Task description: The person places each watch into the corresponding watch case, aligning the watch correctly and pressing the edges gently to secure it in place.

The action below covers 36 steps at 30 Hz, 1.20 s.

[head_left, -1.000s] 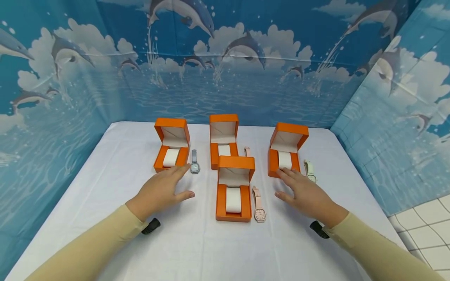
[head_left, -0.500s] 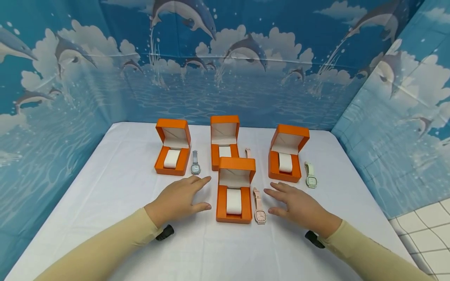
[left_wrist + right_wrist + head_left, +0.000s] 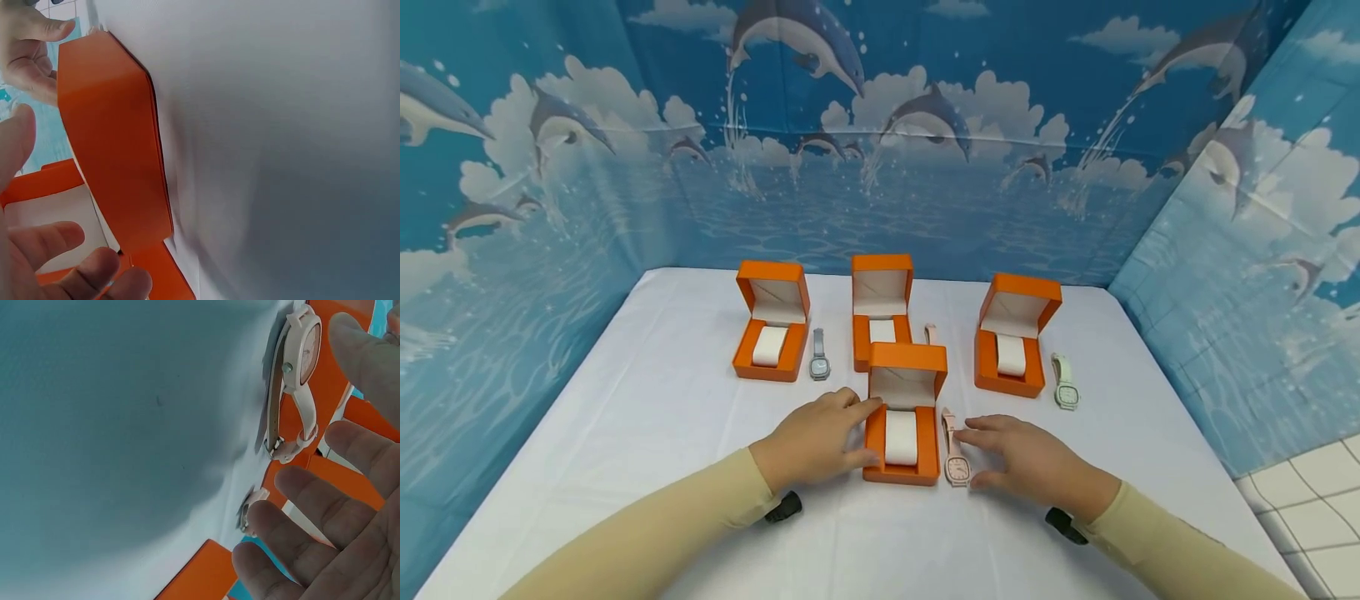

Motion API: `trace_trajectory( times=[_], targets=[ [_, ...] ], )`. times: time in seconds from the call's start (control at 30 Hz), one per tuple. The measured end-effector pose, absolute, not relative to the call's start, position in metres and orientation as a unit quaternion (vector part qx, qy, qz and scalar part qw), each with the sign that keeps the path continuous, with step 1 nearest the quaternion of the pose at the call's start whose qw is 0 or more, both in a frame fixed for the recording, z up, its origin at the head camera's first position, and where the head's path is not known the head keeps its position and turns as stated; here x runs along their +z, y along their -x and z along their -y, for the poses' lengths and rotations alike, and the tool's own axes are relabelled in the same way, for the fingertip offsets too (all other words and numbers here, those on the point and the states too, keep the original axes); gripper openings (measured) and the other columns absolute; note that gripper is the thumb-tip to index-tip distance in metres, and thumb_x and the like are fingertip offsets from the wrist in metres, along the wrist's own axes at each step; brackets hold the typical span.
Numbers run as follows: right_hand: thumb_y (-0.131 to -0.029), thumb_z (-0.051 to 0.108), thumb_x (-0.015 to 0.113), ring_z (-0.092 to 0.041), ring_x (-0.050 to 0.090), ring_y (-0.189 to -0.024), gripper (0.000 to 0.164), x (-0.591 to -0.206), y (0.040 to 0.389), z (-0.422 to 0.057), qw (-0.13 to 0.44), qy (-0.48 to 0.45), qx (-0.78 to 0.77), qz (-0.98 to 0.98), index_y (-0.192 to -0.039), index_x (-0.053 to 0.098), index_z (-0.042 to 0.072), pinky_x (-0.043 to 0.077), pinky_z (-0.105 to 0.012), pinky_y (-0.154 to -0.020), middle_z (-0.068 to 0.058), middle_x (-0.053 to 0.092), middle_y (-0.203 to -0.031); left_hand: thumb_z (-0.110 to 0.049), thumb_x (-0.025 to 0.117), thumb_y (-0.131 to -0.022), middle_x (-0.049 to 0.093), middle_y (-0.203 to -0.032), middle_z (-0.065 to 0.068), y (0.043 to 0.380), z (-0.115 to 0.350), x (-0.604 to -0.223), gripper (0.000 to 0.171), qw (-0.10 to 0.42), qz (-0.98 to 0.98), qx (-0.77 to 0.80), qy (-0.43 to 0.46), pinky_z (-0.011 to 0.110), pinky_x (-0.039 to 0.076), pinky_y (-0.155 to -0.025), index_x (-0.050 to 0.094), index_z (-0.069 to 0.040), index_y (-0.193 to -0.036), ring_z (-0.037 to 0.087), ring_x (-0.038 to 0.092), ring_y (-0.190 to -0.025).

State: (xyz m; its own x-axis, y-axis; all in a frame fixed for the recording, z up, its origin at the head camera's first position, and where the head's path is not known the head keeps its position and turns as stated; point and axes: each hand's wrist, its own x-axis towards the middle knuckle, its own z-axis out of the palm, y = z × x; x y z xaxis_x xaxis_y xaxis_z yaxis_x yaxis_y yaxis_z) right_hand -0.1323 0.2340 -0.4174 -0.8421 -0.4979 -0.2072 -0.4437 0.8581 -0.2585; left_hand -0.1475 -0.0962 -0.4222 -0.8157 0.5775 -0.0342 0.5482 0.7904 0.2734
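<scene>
An orange watch box stands with its lid up at the front middle, a white cushion inside. My left hand is at its left side, thumb and fingers spread; the left wrist view shows them alongside the box wall, and contact is hard to make out. To the box's right lies a pink watch, its strap looped in the right wrist view. My right hand hovers just right of this watch, fingers apart and holding nothing.
Behind stand three more raised-lid orange boxes, left, middle and right. Beside them lie a grey-blue watch, a partly hidden pink watch and a pale green watch. A dolphin-print curtain borders the white table.
From near the back boxes, both hands have come toward the front box. My left hand moved right and nearer; my right hand moved nearer to the pink watch. Boxes and watches stay put.
</scene>
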Motion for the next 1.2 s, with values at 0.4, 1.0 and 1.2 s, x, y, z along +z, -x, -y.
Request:
trace_trajectory(
  times=[0.4,1.0,1.2],
  targets=[
    [-0.081,0.039,0.091,-0.029,0.060,-0.134,0.063,-0.423,0.132,-0.228,0.147,0.260,-0.101,-0.949,-0.138,0.071,0.019,0.051,-0.055,-0.112,-0.005,0.066,-0.142,-0.069,0.066,-0.094,0.060,-0.118,0.004,0.152,0.081,-0.426,0.082,0.049,-0.949,0.097,-0.295,0.031,0.053,-0.084,0.051,-0.018,-0.157,0.015,0.052,-0.094],
    [-0.081,0.033,0.093,-0.019,0.063,-0.128,0.064,-0.429,0.130,-0.220,0.156,0.240,-0.093,-0.954,-0.139,0.070,0.020,0.052,-0.048,-0.112,0.006,0.071,-0.136,-0.068,0.070,-0.092,0.058,-0.115,0.004,0.156,0.071,-0.433,0.078,0.042,-0.948,0.103,-0.298,0.028,0.052,-0.085,0.059,-0.018,-0.151,0.013,0.051,-0.093],
    [-0.083,0.030,0.091,-0.017,0.066,-0.121,0.059,-0.428,0.129,-0.219,0.139,0.266,-0.100,-0.949,-0.136,0.070,0.015,0.055,-0.046,-0.108,0.004,0.073,-0.131,-0.068,0.074,-0.089,0.058,-0.113,0.003,0.157,0.071,-0.434,0.074,0.035,-0.947,0.112,-0.300,0.029,0.054,-0.089,0.065,-0.019,-0.145,0.013,0.052,-0.095]
  ],
)
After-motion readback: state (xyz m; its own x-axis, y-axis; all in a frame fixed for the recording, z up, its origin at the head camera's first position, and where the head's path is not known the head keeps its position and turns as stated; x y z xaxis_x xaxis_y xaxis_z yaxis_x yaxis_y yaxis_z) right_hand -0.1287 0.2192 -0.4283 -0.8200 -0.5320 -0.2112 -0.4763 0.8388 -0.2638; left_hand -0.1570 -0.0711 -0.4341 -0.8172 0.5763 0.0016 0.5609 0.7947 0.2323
